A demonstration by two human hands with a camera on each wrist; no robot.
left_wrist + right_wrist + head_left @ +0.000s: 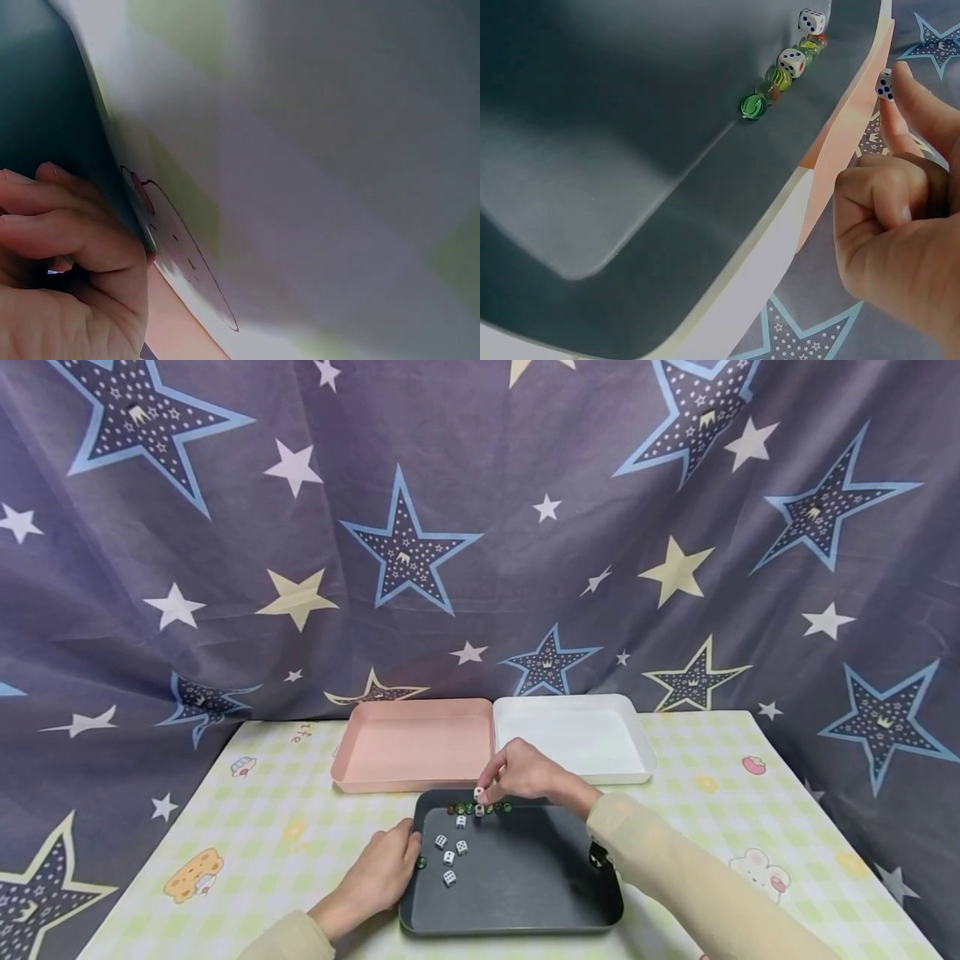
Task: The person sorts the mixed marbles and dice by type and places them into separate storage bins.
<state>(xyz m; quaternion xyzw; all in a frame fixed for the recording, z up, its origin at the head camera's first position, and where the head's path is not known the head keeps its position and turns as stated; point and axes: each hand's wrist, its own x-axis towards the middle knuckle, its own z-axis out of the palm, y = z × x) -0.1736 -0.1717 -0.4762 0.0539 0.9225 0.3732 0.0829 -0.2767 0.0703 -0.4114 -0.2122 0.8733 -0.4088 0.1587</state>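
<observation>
Between thumb and finger, my right hand [521, 770] pinches a white die [885, 85] above the far edge of a dark grey tray [536, 881]. Against that far wall lies a row of glass marbles [754, 106], with a die [792, 63] sitting among them. Several more white dice [448, 858] are scattered over the tray's left part. One marble [422, 862] rests by the left wall, close to my left hand [381, 870]. That hand grips the tray's left side; its curled fingers [52, 232] show against the dark tray in the left wrist view.
Behind the grey tray stand a pink tray [420, 747] and a white tray [573, 739], side by side. A green checked cloth [300, 810] with cartoon prints covers the table. A star-patterned curtain [450, 443] hangs behind and at the sides.
</observation>
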